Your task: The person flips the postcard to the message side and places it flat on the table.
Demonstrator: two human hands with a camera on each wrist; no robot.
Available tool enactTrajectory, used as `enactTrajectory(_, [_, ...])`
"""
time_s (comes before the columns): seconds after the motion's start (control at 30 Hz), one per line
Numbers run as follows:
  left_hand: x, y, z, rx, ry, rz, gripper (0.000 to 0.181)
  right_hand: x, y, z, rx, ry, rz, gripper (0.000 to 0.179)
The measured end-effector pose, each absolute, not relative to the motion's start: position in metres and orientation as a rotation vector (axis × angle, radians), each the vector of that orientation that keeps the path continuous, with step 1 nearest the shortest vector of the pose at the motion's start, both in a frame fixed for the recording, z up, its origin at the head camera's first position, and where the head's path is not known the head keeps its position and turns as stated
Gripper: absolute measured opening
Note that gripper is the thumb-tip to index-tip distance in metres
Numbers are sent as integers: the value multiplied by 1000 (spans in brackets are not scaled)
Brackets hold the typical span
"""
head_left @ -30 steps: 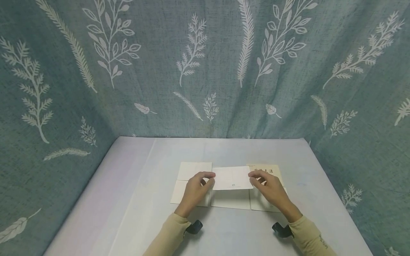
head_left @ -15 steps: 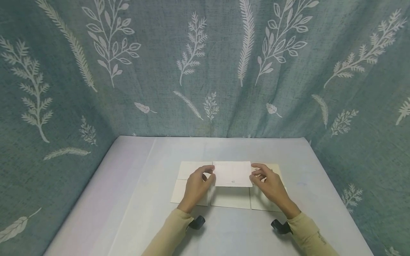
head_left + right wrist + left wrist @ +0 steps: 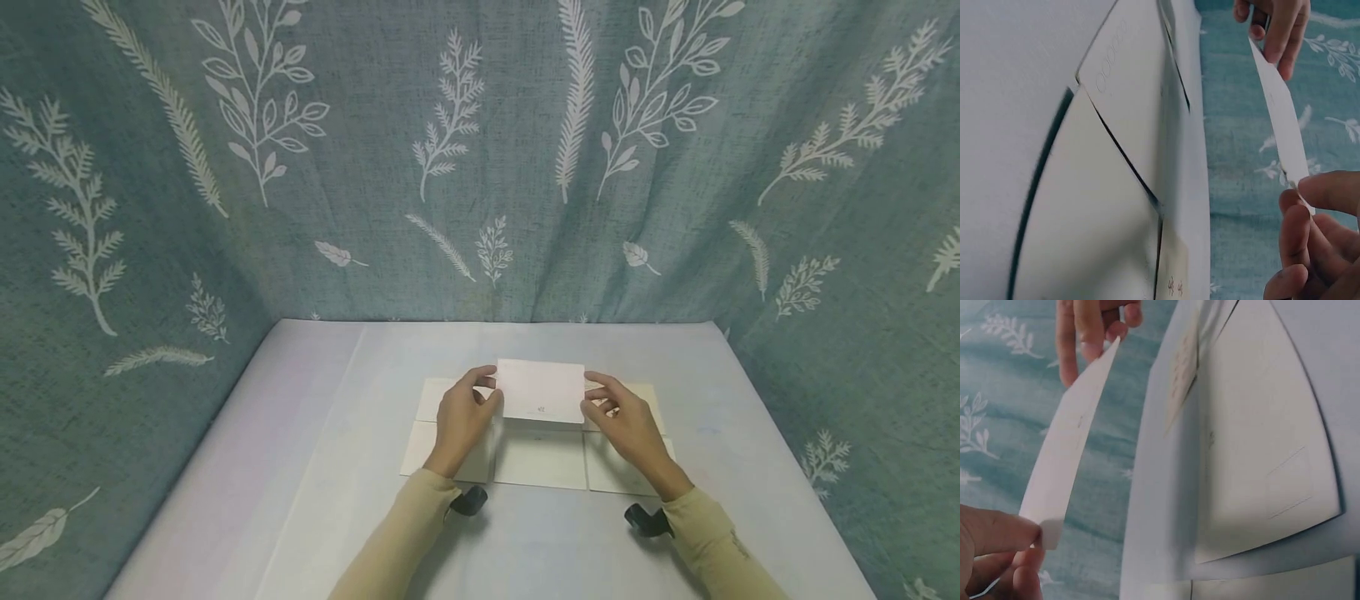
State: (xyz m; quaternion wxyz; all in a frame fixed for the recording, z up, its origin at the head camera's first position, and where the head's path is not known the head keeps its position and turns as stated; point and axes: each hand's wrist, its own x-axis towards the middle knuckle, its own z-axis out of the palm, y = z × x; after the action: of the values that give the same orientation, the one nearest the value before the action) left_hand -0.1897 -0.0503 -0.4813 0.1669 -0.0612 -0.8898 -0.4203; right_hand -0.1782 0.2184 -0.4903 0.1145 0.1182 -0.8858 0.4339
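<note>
A white postcard (image 3: 540, 387) with a small dark print near its lower edge is held raised over the table. My left hand (image 3: 461, 423) pinches its left end between thumb and fingers, while my right hand (image 3: 632, 429) pinches the right end. In the left wrist view the postcard (image 3: 1066, 456) is seen nearly edge-on, clear of the tabletop. Beneath it lie more cream postcards: a front row with a left card (image 3: 442, 454), a middle card (image 3: 540, 462) and a right card (image 3: 618, 468), plus a back row partly hidden by my hands and the raised postcard.
The back right card (image 3: 647, 402) is yellower; dark handwriting-like characters (image 3: 1175, 286) show on it in the right wrist view. A pale cloth covers the table (image 3: 337, 450). Behind and at both sides hangs a green curtain (image 3: 517, 167) with white leaf patterns.
Both hands have lifted the postcard upward and away from me, uncovering more of the middle card in the front row. It is still pinched at both ends. The cards on the table have not moved.
</note>
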Motion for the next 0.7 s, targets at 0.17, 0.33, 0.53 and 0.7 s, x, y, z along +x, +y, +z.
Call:
enactTrajectory(0.17, [-199, -48, -484, -129, -2602, -1186, 40, -182, 219, -491, 329, -2617, 1280, 48])
enactTrajectory(0.33, [-204, -48, -488, -100, -2662, -1208, 43, -185, 219, -494, 327, -2644, 1313, 49])
enactTrajectory(0.53, [-208, -48, -493, -79, -2725, -1210, 50, -191, 220, -500, 319, -2680, 1324, 49])
enactTrajectory(0.7, [-212, -48, -499, -58, -2781, -1164, 54, -197, 221, -503, 313, -2717, 1327, 51])
